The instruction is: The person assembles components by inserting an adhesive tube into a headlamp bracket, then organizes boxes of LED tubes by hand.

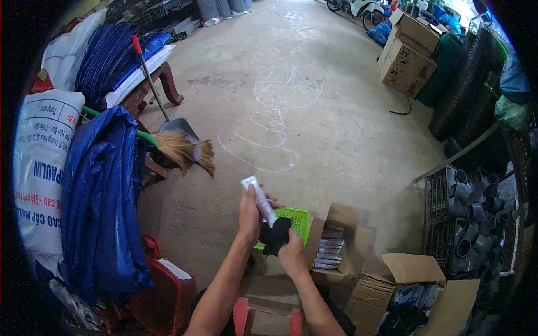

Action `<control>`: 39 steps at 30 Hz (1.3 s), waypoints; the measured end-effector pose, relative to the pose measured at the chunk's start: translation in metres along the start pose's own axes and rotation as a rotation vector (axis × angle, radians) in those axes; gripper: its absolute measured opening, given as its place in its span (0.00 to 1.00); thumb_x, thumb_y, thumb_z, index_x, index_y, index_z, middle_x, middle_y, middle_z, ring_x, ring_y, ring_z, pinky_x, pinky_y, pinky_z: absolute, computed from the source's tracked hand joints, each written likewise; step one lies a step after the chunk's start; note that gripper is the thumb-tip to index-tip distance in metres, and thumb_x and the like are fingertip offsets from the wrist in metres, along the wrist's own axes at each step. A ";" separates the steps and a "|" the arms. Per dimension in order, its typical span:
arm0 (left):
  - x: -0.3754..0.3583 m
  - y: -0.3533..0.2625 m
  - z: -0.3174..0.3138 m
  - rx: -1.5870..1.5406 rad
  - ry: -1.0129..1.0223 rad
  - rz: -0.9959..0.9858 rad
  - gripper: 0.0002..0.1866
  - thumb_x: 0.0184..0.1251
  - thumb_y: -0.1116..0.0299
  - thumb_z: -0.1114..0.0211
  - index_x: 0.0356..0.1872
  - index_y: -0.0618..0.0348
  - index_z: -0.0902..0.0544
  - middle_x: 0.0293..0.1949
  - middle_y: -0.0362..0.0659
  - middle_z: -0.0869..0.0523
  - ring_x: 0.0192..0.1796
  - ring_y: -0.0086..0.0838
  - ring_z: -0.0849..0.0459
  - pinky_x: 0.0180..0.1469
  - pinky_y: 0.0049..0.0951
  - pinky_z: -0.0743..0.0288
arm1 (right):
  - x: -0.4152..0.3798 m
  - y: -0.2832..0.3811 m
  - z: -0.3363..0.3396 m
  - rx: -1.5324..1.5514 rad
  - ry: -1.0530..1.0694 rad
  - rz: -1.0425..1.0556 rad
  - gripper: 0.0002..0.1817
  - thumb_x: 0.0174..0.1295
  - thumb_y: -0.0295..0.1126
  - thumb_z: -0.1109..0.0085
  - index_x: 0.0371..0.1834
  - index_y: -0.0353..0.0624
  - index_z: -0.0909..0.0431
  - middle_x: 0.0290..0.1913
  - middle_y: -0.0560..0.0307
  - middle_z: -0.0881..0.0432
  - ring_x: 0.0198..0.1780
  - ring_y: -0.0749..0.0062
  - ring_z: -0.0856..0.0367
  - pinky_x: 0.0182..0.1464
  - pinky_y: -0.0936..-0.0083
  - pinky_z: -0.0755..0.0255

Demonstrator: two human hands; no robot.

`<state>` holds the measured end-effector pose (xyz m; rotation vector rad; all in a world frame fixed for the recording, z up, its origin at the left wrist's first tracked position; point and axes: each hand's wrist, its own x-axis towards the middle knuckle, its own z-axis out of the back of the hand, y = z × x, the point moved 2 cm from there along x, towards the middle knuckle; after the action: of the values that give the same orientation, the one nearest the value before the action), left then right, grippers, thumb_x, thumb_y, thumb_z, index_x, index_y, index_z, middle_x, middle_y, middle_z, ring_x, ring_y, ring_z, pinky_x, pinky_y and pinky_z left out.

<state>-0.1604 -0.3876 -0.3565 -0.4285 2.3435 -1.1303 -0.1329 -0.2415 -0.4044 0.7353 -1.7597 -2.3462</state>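
My left hand (248,215) is closed around a silvery-white tube (260,197), which tilts with its flat end up and to the left. In my right hand (291,253) is a bunched black cloth (274,238), wrapped over the tube's lower end. Just beneath my hands a bright green plastic basket (303,217) shows in part; its inside is mostly hidden. Right of it stands an open cardboard box (343,215) with several similar silvery tubes (329,251) stacked inside.
Another open carton (413,267) holds blue-and-white packs and something black. Black crates (438,197) of grey pipe fittings stand at right. On the left are a folded blue tarpaulin (101,185), straw broom (174,150), dustpan (180,127) and red case (162,297). Chalk lines mark the concrete floor (347,140).
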 end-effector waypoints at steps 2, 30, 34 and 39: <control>-0.005 -0.001 -0.013 -0.041 0.113 0.065 0.20 0.77 0.57 0.50 0.57 0.63 0.35 0.40 0.49 0.19 0.38 0.38 0.13 0.42 0.33 0.18 | 0.002 0.023 0.016 0.117 -0.050 -0.083 0.21 0.57 0.20 0.55 0.54 0.35 0.24 0.45 0.40 0.16 0.49 0.52 0.18 0.55 0.63 0.28; -0.016 0.039 -0.020 -0.063 0.069 0.308 0.17 0.74 0.53 0.44 0.49 0.56 0.26 0.43 0.41 0.18 0.43 0.29 0.20 0.48 0.31 0.27 | 0.011 0.045 0.075 -0.154 -0.135 0.202 0.20 0.47 0.15 0.47 0.47 0.33 0.25 0.42 0.35 0.20 0.49 0.38 0.21 0.50 0.58 0.27; -0.014 0.037 -0.027 -0.136 -0.051 0.285 0.16 0.74 0.52 0.44 0.45 0.55 0.27 0.38 0.39 0.18 0.38 0.26 0.20 0.44 0.29 0.25 | 0.010 0.053 0.076 -0.228 -0.161 0.352 0.21 0.45 0.15 0.46 0.47 0.32 0.26 0.42 0.35 0.21 0.49 0.35 0.24 0.50 0.56 0.27; -0.010 0.048 -0.002 0.116 -0.056 0.320 0.19 0.74 0.48 0.47 0.47 0.53 0.23 0.26 0.34 0.23 0.22 0.19 0.27 0.22 0.21 0.34 | 0.015 0.051 0.076 -0.001 -0.204 0.269 0.18 0.56 0.19 0.49 0.51 0.33 0.25 0.46 0.44 0.21 0.52 0.49 0.22 0.58 0.66 0.30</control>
<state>-0.1568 -0.3527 -0.3900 -0.0397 2.1862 -1.0762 -0.1897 -0.1967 -0.3464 0.2442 -1.8023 -2.3041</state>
